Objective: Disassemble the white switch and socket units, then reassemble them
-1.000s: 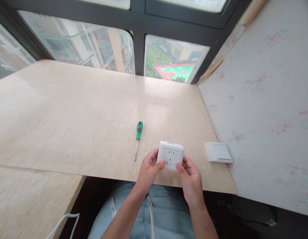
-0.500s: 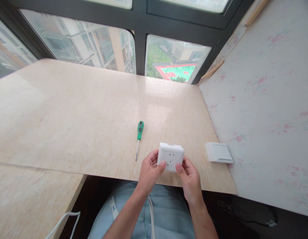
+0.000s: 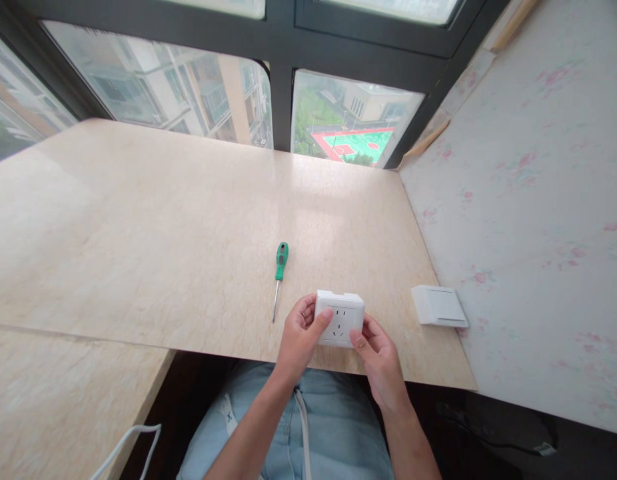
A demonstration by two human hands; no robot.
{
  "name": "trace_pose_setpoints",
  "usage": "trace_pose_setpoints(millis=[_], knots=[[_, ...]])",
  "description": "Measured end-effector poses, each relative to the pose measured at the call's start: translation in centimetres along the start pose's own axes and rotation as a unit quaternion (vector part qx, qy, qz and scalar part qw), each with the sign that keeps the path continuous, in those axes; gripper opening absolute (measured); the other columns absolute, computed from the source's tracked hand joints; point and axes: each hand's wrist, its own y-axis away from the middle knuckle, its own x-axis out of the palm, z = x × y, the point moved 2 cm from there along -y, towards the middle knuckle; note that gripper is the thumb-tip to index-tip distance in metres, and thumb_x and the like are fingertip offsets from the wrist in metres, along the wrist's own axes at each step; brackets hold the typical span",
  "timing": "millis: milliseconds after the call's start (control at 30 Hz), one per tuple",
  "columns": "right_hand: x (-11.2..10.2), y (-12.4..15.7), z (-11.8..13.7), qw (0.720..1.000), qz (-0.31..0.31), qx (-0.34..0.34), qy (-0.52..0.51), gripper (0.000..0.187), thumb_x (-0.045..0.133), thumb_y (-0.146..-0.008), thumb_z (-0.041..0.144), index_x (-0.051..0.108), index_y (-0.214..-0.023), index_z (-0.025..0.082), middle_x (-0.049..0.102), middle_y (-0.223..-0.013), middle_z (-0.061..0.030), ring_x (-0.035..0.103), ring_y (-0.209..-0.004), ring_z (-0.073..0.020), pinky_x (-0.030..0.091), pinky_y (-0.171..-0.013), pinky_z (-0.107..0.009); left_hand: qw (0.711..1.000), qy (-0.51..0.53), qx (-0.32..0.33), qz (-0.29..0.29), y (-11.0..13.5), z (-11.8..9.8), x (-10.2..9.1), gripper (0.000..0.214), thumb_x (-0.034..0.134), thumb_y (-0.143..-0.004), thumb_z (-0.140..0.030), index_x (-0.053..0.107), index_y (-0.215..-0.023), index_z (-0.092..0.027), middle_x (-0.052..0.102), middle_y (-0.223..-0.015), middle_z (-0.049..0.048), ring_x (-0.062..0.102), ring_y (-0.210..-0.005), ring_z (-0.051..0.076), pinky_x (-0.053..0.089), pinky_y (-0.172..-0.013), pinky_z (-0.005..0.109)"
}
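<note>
A white wall socket [image 3: 339, 317] on a surface box is gripped between both hands just above the near edge of the beige marble table [image 3: 163, 220]. My left hand [image 3: 298, 337] holds its left side, thumb pressed on the faceplate. My right hand [image 3: 378, 353] holds its right lower corner, thumb on the front. The socket's holes face me. A green-handled screwdriver [image 3: 278, 275] lies on the table just left of the socket, tip toward me.
A white wall switch [image 3: 438, 305] lies at the table's right edge against the flowered wall [image 3: 528, 200]. Windows [image 3: 188, 93] run along the far side. A white cable [image 3: 123, 447] hangs at lower left. My lap in light jeans [image 3: 313, 427] is below.
The socket has tilted slightly and shifted a little toward me and left; my left thumb has slid further onto its face. The screwdriver and switch have not moved.
</note>
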Motion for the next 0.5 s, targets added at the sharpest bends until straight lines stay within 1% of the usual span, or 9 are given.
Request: trace_pose_setpoints(millis=[67,267,367,500], knots=[[0.16,0.15,0.01,1.000,-0.005,0.004,-0.007,0.050,0.081,-0.078,0.044,0.070,-0.121,0.023,0.073,-0.125,-0.0101,0.066,-0.117,-0.0318,0.050,-0.103,-0.051,1.000,0.002,0.012,-0.009,-0.05,0.09,-0.02,0.054,0.080,-0.076,-0.050,0.064,-0.115,-0.016,0.073,-0.121,0.0148,0.067,-0.115,0.030,0.053,-0.096,0.039],[0.25,0.15,0.01,1.000,-0.021,0.008,-0.019,0.050,0.083,-0.076,0.045,0.071,-0.118,0.023,0.073,-0.125,-0.0105,0.066,-0.118,-0.0321,0.050,-0.104,-0.052,1.000,-0.003,0.030,-0.002,0.05,0.49,-0.03,0.050,0.077,-0.079,-0.050,0.067,-0.114,-0.017,0.073,-0.120,0.0126,0.067,-0.114,0.029,0.052,-0.097,0.038],[0.19,0.11,-0.05,1.000,-0.010,-0.001,-0.015,0.049,0.082,-0.076,0.044,0.071,-0.119,0.023,0.074,-0.122,-0.0102,0.067,-0.115,-0.0315,0.052,-0.101,-0.050,0.999,-0.010,0.037,-0.006,0.25,0.50,0.16,0.048,0.076,-0.080,-0.050,0.069,-0.113,-0.017,0.074,-0.116,0.0113,0.068,-0.109,0.027,0.053,-0.093,0.035],[0.16,0.25,-0.22,1.000,-0.001,-0.003,-0.010,0.047,0.082,-0.077,0.044,0.072,-0.118,0.022,0.075,-0.119,-0.0101,0.069,-0.110,-0.0306,0.054,-0.096,-0.046,0.999,-0.011,0.042,-0.020,0.50,0.54,0.47,0.043,0.075,-0.080,-0.050,0.071,-0.107,-0.017,0.075,-0.103,0.0086,0.067,-0.097,0.023,0.052,-0.083,0.030]])
